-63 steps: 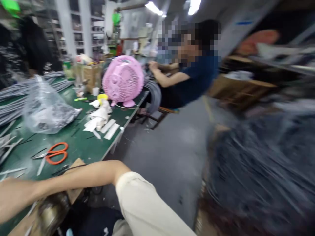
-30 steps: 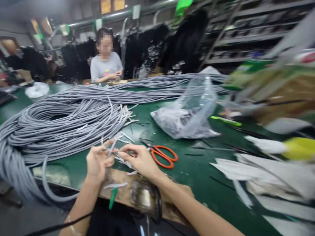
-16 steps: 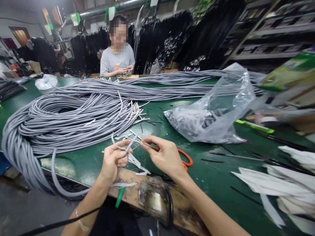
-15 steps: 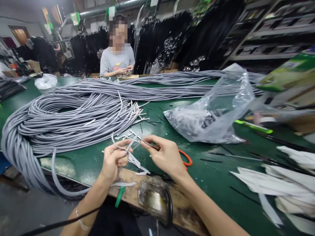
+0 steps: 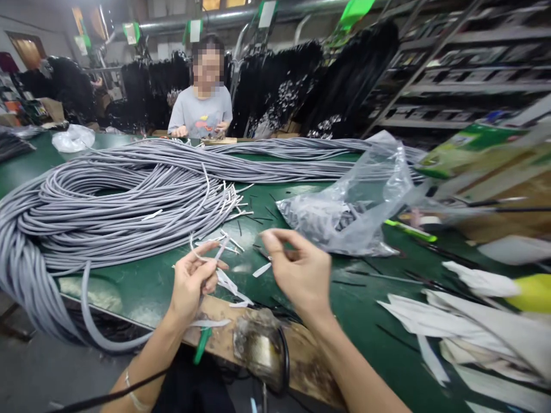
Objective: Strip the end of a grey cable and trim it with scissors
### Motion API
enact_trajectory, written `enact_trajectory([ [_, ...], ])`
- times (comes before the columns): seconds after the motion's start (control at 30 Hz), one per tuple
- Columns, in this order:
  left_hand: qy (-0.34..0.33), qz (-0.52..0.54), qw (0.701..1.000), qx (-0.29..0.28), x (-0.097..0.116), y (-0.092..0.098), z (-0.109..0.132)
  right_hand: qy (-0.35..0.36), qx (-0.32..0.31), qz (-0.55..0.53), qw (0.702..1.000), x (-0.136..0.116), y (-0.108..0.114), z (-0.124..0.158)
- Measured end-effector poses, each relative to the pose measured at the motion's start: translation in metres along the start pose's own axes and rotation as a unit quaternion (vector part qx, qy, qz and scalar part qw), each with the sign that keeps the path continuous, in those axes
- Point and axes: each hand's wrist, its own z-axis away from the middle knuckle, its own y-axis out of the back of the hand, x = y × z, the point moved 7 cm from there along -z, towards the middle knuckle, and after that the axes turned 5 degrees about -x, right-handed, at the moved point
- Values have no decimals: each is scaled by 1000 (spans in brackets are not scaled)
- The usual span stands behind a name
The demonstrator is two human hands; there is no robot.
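Note:
My left hand (image 5: 191, 281) is closed, with the pale stripped end of a grey cable (image 5: 221, 249) pinched between thumb and fingers and pointing up. Thin white strands curl beside those fingers. To its right, my right hand (image 5: 299, 267) is raised with thumb and forefinger drawn together; what they hold, if anything, I cannot make out. A small white strip (image 5: 262, 269) and a dark thin piece show just below its fingertips. White scraps (image 5: 230, 284) lie on the green table (image 5: 172, 281) between the hands.
A big coil of grey cables (image 5: 129, 212) covers the left. A clear plastic bag (image 5: 344, 215) of small grey parts stands at right. White sheets (image 5: 465, 321) lie nearer me. A metal block (image 5: 260, 347) sits on the wooden board (image 5: 215, 312). Another person (image 5: 202, 112) sits opposite.
My right hand has moved away from the cable end and turned. The thin dark tool and orange handle beside it no longer show. The left hand keeps the cable. The person opposite has parted their hands.

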Motion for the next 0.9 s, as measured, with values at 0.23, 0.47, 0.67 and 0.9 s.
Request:
enact_trajectory([
  [0.23, -10, -79, 995, -64, -9, -6, -2, 210, -140, 29, 967, -45, -38, 30],
  [0.47, -120, -381, 914, -73, -6, -10, 7, 242, -93, 128, 957, -47, -30, 36],
  [0.67, -151, -350, 924, -45, 6, -10, 6, 319, -134, 75, 935, -64, -40, 51],
  [0.9, -16, -197, 980, -29, -11, 0, 0, 90, -73, -24, 993, -33, -22, 27],
])
